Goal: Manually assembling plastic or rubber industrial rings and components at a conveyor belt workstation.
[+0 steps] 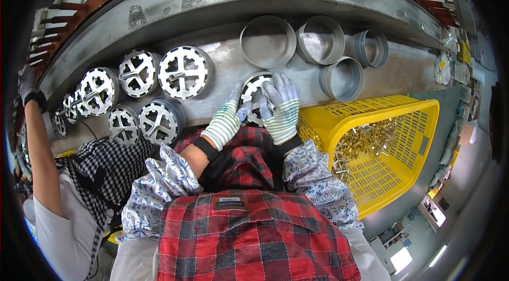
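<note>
A round metal wheel part (pixel 253 88), with a toothed, spoked face set in a ring, lies at the bench's near edge in front of me. My left hand (pixel 228 118), in a striped, grey-fingered glove, grips its left side, thumb over the face. From the right, my right hand (pixel 281 106), gloved alike, closes on the same wheel, fingers stretched across its rim and thumb near the middle. Both hands hide much of the part. Between my right thumb and fingers a short grey piece shows, perhaps the wheel's central post.
Plain metal rings (pixel 268 42) stand beyond my hands to the right. Several spoked wheels (pixel 184 73) line the bench on the left. A yellow basket (pixel 366 109) of small brass-coloured and silvery pieces sits by my right arm. Another person's arm (pixel 45 148) is at far left.
</note>
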`<state>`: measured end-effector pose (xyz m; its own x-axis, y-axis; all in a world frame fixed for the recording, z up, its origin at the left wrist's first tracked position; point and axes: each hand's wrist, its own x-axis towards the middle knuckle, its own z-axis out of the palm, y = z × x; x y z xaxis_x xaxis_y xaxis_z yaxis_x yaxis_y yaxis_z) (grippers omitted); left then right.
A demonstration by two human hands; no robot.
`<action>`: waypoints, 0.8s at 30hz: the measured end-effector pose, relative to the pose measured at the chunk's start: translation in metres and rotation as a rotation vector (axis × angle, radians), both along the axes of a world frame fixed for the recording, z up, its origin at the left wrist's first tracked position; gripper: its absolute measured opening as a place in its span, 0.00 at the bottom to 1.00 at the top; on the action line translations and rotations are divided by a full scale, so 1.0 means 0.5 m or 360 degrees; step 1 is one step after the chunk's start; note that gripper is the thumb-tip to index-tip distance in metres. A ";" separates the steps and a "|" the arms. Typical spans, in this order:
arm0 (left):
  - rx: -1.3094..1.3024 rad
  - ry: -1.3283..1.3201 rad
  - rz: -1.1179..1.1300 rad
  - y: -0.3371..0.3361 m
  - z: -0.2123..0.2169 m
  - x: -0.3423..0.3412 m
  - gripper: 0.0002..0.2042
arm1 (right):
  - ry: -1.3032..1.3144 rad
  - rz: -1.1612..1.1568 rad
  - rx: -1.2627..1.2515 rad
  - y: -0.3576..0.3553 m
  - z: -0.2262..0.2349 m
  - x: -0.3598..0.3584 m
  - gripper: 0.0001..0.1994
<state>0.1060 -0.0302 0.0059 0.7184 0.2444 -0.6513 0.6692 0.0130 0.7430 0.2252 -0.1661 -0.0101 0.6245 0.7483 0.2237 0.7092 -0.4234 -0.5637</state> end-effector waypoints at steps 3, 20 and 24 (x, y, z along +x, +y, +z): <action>-0.0212 0.0082 0.0137 -0.003 -0.003 0.003 0.33 | -0.0027 0.0013 -0.0022 0.000 -0.002 0.002 0.19; -0.0120 -0.0097 0.0634 0.008 -0.078 -0.125 0.24 | -0.0012 0.0336 0.0146 0.086 -0.023 -0.018 0.23; -0.0024 -0.0247 0.0797 0.031 -0.047 -0.176 0.29 | -0.0056 0.0502 0.0136 0.182 -0.007 -0.032 0.24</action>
<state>0.0178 -0.0149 -0.0174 0.6042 0.5740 -0.5526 0.4602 0.3148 0.8301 0.2090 -0.0750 -0.0136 0.3557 0.8812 0.3114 0.8176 -0.1319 -0.5604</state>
